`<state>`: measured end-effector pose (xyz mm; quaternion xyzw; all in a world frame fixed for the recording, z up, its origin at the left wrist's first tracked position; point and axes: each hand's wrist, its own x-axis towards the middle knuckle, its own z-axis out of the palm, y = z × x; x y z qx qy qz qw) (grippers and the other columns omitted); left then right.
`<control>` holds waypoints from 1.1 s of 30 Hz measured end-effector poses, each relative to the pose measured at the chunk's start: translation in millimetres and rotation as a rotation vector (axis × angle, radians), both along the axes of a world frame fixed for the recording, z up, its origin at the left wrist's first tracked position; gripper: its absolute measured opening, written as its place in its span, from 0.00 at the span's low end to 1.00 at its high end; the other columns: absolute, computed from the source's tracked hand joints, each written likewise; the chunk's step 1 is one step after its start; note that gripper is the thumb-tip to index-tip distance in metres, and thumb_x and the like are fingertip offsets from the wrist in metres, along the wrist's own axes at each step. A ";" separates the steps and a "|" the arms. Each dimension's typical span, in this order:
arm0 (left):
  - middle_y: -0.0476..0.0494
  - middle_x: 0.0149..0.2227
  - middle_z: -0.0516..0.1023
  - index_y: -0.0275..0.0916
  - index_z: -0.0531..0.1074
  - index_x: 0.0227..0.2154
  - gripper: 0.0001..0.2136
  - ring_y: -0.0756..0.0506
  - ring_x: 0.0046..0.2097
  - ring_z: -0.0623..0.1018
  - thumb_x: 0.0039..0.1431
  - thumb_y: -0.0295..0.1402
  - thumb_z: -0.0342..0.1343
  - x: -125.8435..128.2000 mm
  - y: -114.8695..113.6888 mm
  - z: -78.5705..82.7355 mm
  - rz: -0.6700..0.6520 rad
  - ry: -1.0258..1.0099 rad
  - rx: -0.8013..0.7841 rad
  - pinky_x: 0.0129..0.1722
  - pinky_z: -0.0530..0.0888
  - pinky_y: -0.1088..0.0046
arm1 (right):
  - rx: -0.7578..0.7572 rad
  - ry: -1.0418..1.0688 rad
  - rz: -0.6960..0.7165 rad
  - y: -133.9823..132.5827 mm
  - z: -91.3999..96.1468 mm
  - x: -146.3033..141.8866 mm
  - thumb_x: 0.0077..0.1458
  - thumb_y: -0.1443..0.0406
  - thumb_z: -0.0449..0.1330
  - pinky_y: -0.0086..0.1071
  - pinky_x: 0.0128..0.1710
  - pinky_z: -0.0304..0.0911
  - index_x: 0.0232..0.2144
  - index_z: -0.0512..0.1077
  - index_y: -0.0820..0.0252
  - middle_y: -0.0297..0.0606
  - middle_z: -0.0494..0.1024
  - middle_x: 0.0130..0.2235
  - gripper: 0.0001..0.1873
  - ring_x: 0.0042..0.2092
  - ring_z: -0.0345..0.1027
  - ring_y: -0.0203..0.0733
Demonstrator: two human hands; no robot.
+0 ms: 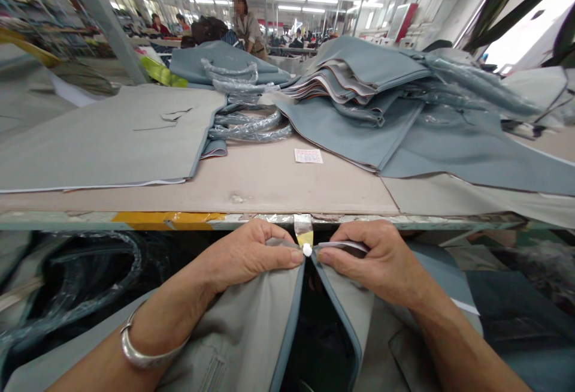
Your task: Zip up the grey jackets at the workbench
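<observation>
Just below the table's front edge, my left hand (260,251) pinches the top corner of a grey fabric panel (242,314) edged in blue-grey. A matching edge of grey fabric (344,302) is gripped between the thumb and fingers of my right hand (372,254). Both edges meet at a small white round piece (307,249), under a strip of clear and yellow tape (305,233) on the table edge. Below that point the two edges spread apart around a dark gap. A silver bangle (150,344) circles my left wrist.
A large grey panel (108,134) covers the table's left side. Plastic-wrapped handles (251,125) lie mid-table, beside stacked blue-grey panels (359,74). A small printed label (308,156) rests on the tabletop (269,182). A person (248,26) stands beyond.
</observation>
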<state>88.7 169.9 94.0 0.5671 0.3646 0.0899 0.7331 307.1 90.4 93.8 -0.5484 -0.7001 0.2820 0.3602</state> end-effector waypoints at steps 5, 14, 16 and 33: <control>0.52 0.22 0.70 0.34 0.75 0.27 0.17 0.55 0.24 0.64 0.47 0.44 0.69 -1.2 -0.9 -2.6 0.042 -0.012 -0.030 0.22 0.61 0.84 | -0.006 0.023 0.005 0.9 0.5 -0.3 0.55 0.61 0.65 0.22 0.23 0.50 0.25 0.77 0.63 0.30 0.71 0.21 0.12 0.24 0.58 0.28; 0.52 0.22 0.68 0.33 0.75 0.26 0.18 0.56 0.24 0.63 0.47 0.45 0.69 1.7 -1.7 -1.8 0.055 -0.026 0.006 0.22 0.60 0.84 | -0.010 0.035 -0.015 4.0 -0.7 -2.1 0.55 0.60 0.65 0.21 0.21 0.47 0.24 0.77 0.64 0.29 0.68 0.20 0.13 0.23 0.55 0.27; 0.51 0.23 0.70 0.33 0.75 0.27 0.18 0.55 0.25 0.64 0.46 0.45 0.69 2.3 -1.6 -2.2 0.057 -0.030 0.017 0.24 0.61 0.84 | -0.013 0.036 -0.019 4.1 -0.8 -2.6 0.56 0.60 0.65 0.22 0.21 0.46 0.24 0.76 0.65 0.29 0.67 0.19 0.14 0.22 0.53 0.27; 0.51 0.26 0.67 0.34 0.73 0.28 0.15 0.52 0.29 0.63 0.53 0.43 0.62 2.9 1.1 2.6 0.012 0.039 0.209 0.29 0.59 0.77 | 0.000 0.011 -0.115 3.8 2.5 -11.7 0.57 0.62 0.63 0.23 0.22 0.49 0.21 0.74 0.63 0.28 0.67 0.19 0.14 0.22 0.56 0.27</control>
